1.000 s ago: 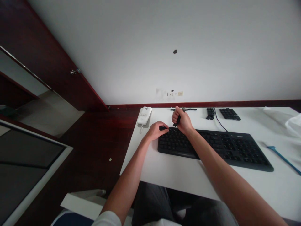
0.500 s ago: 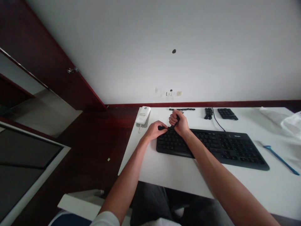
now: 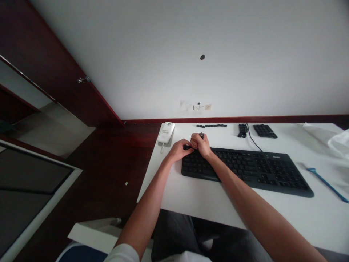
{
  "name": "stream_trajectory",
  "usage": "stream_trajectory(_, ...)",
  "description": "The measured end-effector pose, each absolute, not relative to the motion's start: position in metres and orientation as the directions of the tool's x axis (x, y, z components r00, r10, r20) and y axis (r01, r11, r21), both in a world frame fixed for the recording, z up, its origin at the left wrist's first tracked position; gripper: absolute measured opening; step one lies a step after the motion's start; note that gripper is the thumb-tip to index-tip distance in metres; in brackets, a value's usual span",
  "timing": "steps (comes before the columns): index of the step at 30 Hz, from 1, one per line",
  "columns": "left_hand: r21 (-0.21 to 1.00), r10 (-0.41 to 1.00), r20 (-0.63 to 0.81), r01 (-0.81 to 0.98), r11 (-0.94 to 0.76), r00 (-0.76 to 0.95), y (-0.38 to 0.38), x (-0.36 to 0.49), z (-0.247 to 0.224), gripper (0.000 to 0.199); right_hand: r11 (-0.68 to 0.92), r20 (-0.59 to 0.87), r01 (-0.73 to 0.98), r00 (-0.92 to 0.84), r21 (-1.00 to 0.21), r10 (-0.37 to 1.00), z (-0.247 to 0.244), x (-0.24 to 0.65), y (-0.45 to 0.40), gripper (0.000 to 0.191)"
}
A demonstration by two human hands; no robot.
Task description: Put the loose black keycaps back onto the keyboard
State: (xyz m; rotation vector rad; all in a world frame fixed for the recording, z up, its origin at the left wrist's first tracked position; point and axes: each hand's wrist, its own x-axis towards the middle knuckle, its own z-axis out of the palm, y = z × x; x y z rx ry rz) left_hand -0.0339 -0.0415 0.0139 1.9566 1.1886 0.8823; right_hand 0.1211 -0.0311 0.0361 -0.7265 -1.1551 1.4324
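Observation:
A black keyboard [image 3: 245, 165] lies at a slant on the white table [image 3: 191, 193]. My left hand [image 3: 180, 150] grips its far left corner, thumb and fingers closed about the edge. Right beside it, my right hand [image 3: 200, 144] is a fist over the keyboard's upper left keys. A dark handle end [image 3: 201, 135] pokes out of the top of this fist; the lower part of that tool is hidden. The two hands almost touch.
Loose black keycaps lie in a row [image 3: 215, 126] at the back, with more groups of keycaps [image 3: 242, 130] [image 3: 264, 131] to the right. A white handset-like device [image 3: 166, 133] sits at the left edge. A blue brush-like tool [image 3: 327, 185] and a white plastic bag [image 3: 338, 140] are at right.
My right fist has moved left, closer to my left hand, with the dark-handled tool in it. The left hand stays on the keyboard corner. One keycap now sits just below the back row.

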Motion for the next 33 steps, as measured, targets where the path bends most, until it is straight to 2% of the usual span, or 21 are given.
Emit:
stream_trajectory(6,0.815,0.903,0.209,0.444,-0.374,0.375,-0.042,-0.034,0.015,0.011,0.133,0.202,-0.300,-0.210,-0.945,0.957,0.036,0.122,-0.033,0.046)
stream_trajectory(11,0.803,0.905,0.195,0.468,-0.368,0.377,-0.044,-0.034,0.020,0.011,0.170,0.199,-0.279,-0.077,-0.945,0.977,0.049,0.134,-0.030,0.028)
stream_trajectory(15,0.798,0.898,0.193,0.469,-0.378,0.394,-0.045,-0.034,0.022,0.011,0.145,0.160,-0.324,-0.020,-0.935,0.987,0.056,0.142,-0.028,0.028)
stream_trajectory(21,0.807,0.897,0.206,0.450,-0.382,0.392,-0.045,-0.033,0.024,0.012,0.320,0.303,-0.239,0.103,-0.917,0.947,0.049,0.147,-0.026,0.034)
stream_trajectory(25,0.820,0.911,0.216,0.441,-0.365,0.352,-0.047,-0.028,0.025,0.009,0.300,0.290,-0.196,0.076,-0.934,0.954,0.045,0.152,-0.023,0.037)
stream_trajectory(33,0.814,0.926,0.222,0.464,-0.349,0.307,-0.047,-0.024,0.020,0.008,0.115,0.145,-0.483,-0.024,-0.868,0.989,0.051,0.152,-0.025,0.038)
